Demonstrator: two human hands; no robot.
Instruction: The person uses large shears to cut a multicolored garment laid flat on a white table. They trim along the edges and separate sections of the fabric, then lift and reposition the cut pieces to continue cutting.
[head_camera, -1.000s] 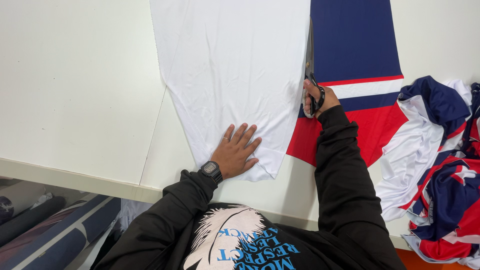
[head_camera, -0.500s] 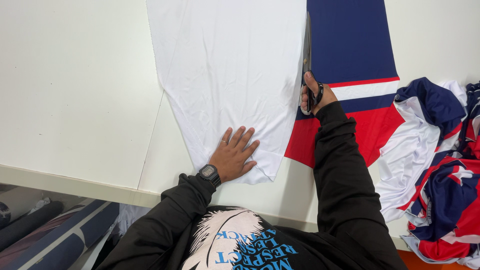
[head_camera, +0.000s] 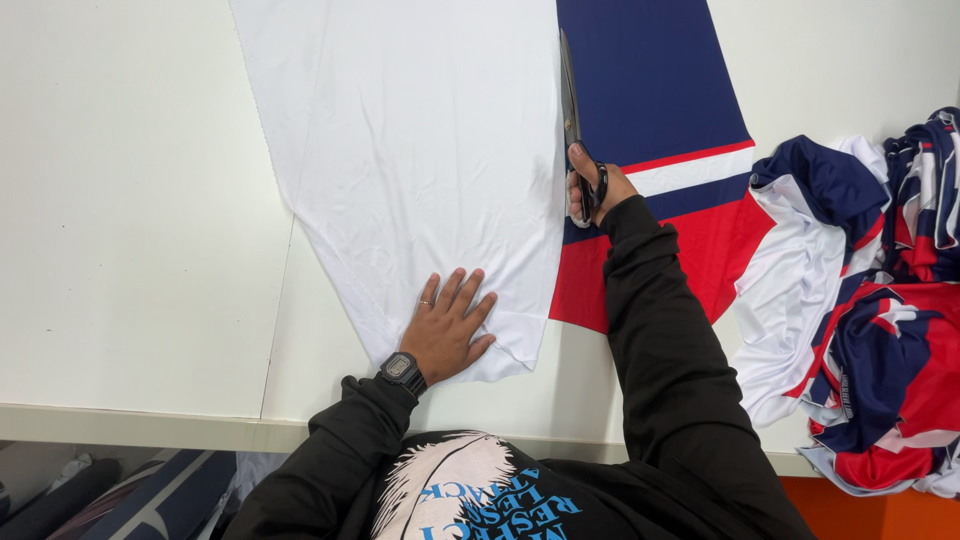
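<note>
A long white fabric panel lies spread on the white table. My left hand presses flat on its near end, fingers apart, a watch on the wrist. To its right lies a navy, white and red fabric panel. My right hand grips black-handled scissors whose blades point away from me along the line where the white panel meets the coloured one.
A heap of cut navy, red and white fabric pieces lies at the table's right end. Dark fabric rolls lie below the table's near edge at the left. An orange surface shows at the bottom right.
My right hand has slid the scissors a little further away from me along the fabric edge. My left hand stays pressed on the white panel.
</note>
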